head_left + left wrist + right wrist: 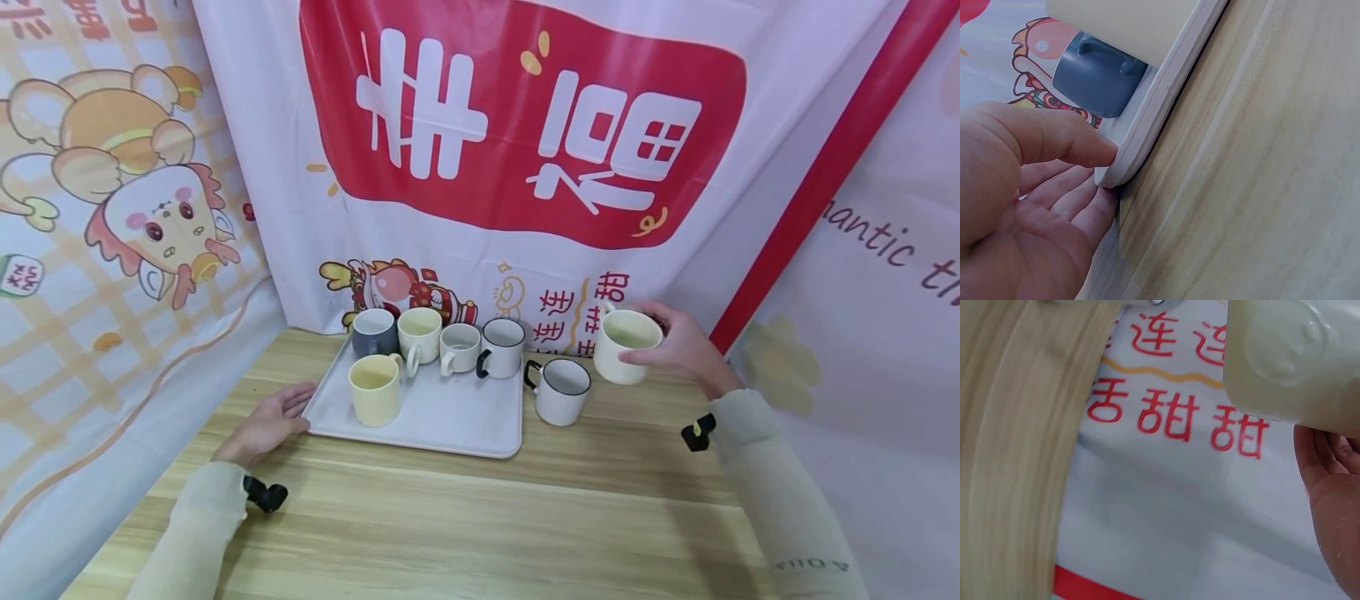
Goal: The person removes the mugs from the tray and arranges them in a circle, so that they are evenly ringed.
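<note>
Tray pinched at its corner by our left hand, we grip a cream mug in our right hand.

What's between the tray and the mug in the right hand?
A black-rimmed white mug, upright on the table between the tray and the cream mug the right hand holds. Head view shows it.

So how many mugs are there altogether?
7. On the tray: a dark mug, cream mug, small white mug and black-handled mug in back, a yellow mug in front. Beside it: a second black-handled mug. In the right hand: a pale mug.
</note>
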`<state>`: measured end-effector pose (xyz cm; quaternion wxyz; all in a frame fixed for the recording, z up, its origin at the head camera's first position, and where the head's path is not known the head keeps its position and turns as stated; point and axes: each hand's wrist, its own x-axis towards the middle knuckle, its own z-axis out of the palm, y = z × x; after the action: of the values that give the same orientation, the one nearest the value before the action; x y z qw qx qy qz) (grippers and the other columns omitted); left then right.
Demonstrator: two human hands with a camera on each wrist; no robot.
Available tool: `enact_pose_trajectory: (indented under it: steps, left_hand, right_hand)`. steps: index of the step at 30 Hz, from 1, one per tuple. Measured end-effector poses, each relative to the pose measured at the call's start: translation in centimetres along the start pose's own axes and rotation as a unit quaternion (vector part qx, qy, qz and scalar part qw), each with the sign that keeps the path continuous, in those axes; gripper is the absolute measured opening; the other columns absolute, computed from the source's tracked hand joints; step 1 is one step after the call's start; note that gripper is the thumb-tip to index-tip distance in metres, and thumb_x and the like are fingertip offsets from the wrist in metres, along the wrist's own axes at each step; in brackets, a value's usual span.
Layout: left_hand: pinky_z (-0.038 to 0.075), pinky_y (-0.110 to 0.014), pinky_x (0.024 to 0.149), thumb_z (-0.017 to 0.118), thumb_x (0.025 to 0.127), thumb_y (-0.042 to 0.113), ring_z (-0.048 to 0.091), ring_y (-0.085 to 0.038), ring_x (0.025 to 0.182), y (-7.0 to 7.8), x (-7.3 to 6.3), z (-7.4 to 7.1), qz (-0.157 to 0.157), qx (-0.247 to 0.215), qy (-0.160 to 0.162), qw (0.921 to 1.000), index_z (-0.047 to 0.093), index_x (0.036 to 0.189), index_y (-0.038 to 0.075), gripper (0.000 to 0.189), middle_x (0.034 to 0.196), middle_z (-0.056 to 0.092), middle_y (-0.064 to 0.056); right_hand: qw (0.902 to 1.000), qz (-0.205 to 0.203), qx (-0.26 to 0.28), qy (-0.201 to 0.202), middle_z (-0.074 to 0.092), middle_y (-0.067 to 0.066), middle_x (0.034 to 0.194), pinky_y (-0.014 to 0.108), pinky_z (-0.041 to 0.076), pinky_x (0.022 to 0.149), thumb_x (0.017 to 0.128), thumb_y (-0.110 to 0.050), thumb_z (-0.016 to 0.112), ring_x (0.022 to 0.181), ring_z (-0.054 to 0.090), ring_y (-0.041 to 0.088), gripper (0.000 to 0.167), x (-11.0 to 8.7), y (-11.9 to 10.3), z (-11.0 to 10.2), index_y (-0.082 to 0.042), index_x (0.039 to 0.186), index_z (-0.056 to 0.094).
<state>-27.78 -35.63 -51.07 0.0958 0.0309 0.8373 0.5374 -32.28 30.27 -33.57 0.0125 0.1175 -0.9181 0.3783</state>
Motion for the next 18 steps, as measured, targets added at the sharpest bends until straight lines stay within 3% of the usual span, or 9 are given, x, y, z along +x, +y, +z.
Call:
enact_pose_trajectory:
  steps: [5, 9, 18]
  left_hand:
    - [0.030, -0.051, 0.128, 0.056, 0.098, -0.005, 0.021, -0.050, 0.160, 0.0, 0.1, 0.1, -0.002, -0.007, -0.003, 1.0000, 0.012, 0.166, -0.007, 0.081, 0.173, 0.016, -0.031]
    - [0.029, -0.053, 0.129, 0.056, 0.098, -0.006, 0.020, -0.051, 0.160, 0.0, 0.0, 0.1, -0.004, -0.007, -0.001, 1.0000, 0.012, 0.166, -0.007, 0.081, 0.173, 0.016, -0.031]
    - [0.029, -0.052, 0.128, 0.056, 0.098, -0.005, 0.021, -0.050, 0.160, 0.0, 0.1, 0.1, -0.003, -0.006, 0.002, 1.0000, 0.012, 0.166, -0.007, 0.081, 0.173, 0.017, -0.030]
  right_hand:
    - [0.9996, 0.024, -0.009, 0.014, 0.060, 0.016, 0.139, 0.051, 0.062, 0.098, 0.078, -0.046, 0.092, 0.121, 0.055, 0.036, 0.083, -0.1, 2.8, 0.4, -0.015, 0.145, 0.053]
    - [0.9995, 0.019, -0.010, 0.024, 0.063, 0.015, 0.134, 0.041, 0.059, 0.093, 0.079, -0.046, 0.092, 0.117, 0.056, 0.034, 0.077, -0.1, 5.1, 1.2, -0.014, 0.140, 0.057]
    - [0.9993, 0.031, -0.006, 0.019, 0.065, 0.019, 0.133, 0.042, 0.056, 0.096, 0.078, -0.043, 0.094, 0.116, 0.060, 0.036, 0.078, -0.4, 9.2, 4.4, -0.009, 0.138, 0.058]
